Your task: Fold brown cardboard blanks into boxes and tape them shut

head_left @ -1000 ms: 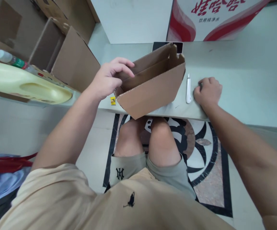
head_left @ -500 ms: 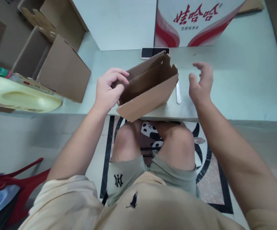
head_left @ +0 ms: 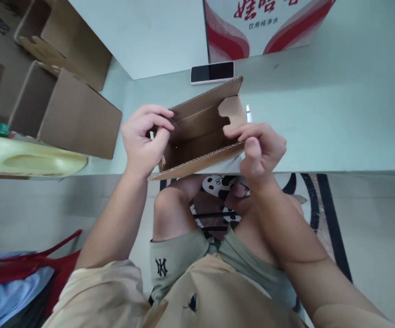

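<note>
A pale surface [head_left: 348,114] carries an open cardboard box [head_left: 200,127] at its near edge. The left hand [head_left: 146,139] grips the box's left end; the right hand [head_left: 264,150] pinches its right end. Beyond lie a phone [head_left: 213,73] and a partly hidden knife [head_left: 248,114].

Place: indoors, home-like; home or small shop, cannot tell
Tabletop [head_left: 348,123]: pale and glossy, under the grip
Brown cartons [head_left: 81,120]: standing open, left of the left hand [head_left: 145,139]
Water carton [head_left: 269,36]: printed for drinking water, beyond the grip
Yellow jug [head_left: 29,157]: left of the grip
Phone [head_left: 213,73]: just beyond the grip
Floor [head_left: 371,218]: pale tile, dark inlaid band, below the grip
</note>
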A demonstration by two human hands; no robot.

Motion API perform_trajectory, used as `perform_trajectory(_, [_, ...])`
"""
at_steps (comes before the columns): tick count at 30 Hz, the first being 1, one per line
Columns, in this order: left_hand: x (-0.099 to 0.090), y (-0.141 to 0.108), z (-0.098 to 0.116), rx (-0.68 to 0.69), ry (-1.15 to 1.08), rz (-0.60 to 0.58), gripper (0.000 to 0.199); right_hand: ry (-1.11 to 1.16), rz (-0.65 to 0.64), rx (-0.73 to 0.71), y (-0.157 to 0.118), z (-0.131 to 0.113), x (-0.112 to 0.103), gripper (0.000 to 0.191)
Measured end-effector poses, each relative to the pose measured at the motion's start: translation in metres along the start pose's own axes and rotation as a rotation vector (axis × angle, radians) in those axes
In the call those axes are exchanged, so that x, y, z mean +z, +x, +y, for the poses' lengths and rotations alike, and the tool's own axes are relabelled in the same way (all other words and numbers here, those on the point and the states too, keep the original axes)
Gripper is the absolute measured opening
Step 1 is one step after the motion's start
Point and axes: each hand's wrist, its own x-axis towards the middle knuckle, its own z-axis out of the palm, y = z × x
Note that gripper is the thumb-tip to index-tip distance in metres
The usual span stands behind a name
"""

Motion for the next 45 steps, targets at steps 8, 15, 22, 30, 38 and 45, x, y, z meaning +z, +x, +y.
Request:
perform_trajectory(8, [0.013,0.013,-0.031,0.057,0.048,0.012,0.019,0.019,-0.025,0.123,0.000,0.012,0.007,0.020])
perform_trajectory(15, [-0.005,0.011,-0.027,-0.136,-0.189,-0.231,0.015,-0.179,-0.096,0.204,0.007,0.008,-0.004,0.028])
perform_trajectory(22, [-0.024,0.020,-0.015,-0.119,-0.167,-0.548,0.024,-0.148,-0.090,0.328,0.005,0.021,0.004,0.039])
perform_trajectory(30, [0.004,0.008,0.017,0.127,0.428,-0.733,0.088,-0.192,-0.079,0.271,0.004,0.035,0.010,0.032])
perform_trajectory(38, [0.005,0.005,0.006,0.134,0.537,-0.778,0.095,-0.125,-0.052,0.292,0.005,0.033,0.009,0.026])
perform_trajectory(45, [-0.032,0.006,-0.041,-0.011,0.256,-0.563,0.102,-0.093,-0.034,0.320,0.004,0.037,0.009,0.031])
